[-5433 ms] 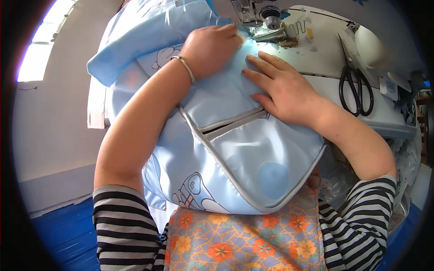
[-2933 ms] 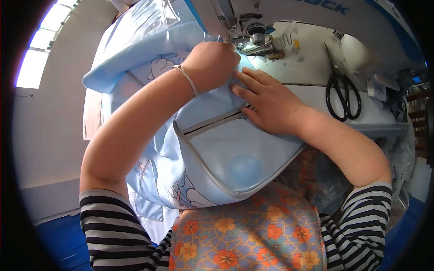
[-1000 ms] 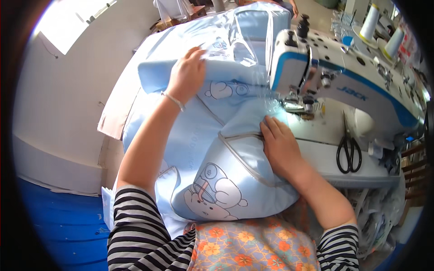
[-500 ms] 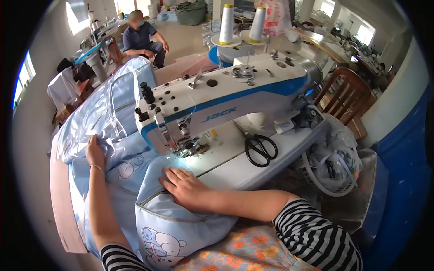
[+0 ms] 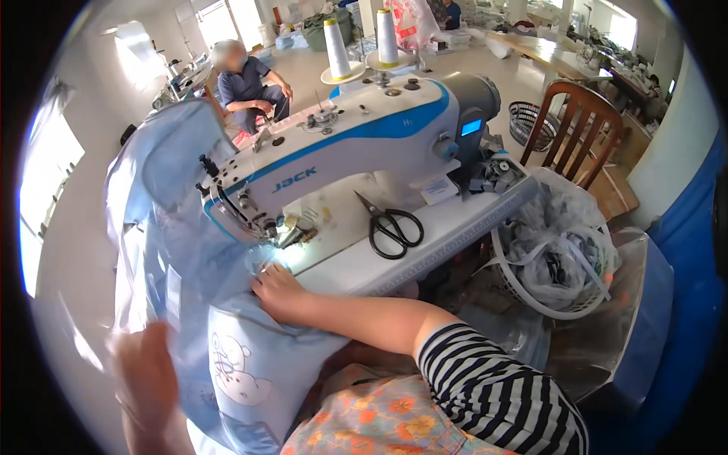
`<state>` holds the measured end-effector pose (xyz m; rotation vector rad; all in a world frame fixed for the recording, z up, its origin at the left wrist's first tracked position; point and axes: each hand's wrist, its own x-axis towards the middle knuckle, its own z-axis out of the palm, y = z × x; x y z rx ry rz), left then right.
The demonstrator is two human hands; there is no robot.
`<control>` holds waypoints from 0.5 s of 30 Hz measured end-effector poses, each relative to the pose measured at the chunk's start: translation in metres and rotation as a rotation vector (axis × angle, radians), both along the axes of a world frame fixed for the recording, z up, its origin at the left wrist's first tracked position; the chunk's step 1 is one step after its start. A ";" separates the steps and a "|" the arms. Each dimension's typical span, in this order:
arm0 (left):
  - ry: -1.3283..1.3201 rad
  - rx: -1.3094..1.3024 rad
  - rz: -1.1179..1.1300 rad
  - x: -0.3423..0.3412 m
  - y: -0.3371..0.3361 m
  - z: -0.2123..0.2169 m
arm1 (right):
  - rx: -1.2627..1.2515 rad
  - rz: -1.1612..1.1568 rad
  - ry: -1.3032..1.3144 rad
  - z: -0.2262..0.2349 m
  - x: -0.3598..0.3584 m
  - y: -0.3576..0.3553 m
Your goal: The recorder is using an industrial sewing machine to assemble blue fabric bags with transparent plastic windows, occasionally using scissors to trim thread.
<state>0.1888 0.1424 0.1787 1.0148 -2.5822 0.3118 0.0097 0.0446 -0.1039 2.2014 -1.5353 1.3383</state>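
Note:
A white and blue sewing machine (image 5: 349, 152) stands before me with its needle area lit. Light blue fabric (image 5: 193, 250) printed with a cartoon bear spreads under the needle end and down over my lap. Close to the presser foot, my right hand (image 5: 280, 294) has its fingers bent together on a gathered part of this fabric. My left hand (image 5: 148, 371) is raised at the fabric's left side, smeared by motion, so its fingers cannot be made out. Black-handled scissors (image 5: 390, 227) lie on the machine bed, to the right of the needle.
Two white thread cones (image 5: 337, 49) stand behind the machine. At the right are a white basket (image 5: 523, 284) full of plastic scraps, a wooden chair (image 5: 572, 125) and a dark basket (image 5: 531, 125). Another person (image 5: 254, 91) sits at the back left.
My left hand has come off the fabric and moved down toward me. My right hand's fingers, spread before, are now drawn in near the needle. The view has shifted.

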 end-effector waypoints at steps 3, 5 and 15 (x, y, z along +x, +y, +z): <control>0.028 0.798 -0.054 -0.019 0.059 -0.034 | 0.105 0.092 -0.235 -0.009 -0.012 -0.010; 0.458 1.447 0.248 -0.022 0.086 -0.088 | 0.096 -0.002 -0.228 -0.008 -0.001 -0.002; -0.025 0.838 -0.052 -0.006 0.082 -0.190 | 0.694 1.114 -1.613 -0.003 -0.047 0.136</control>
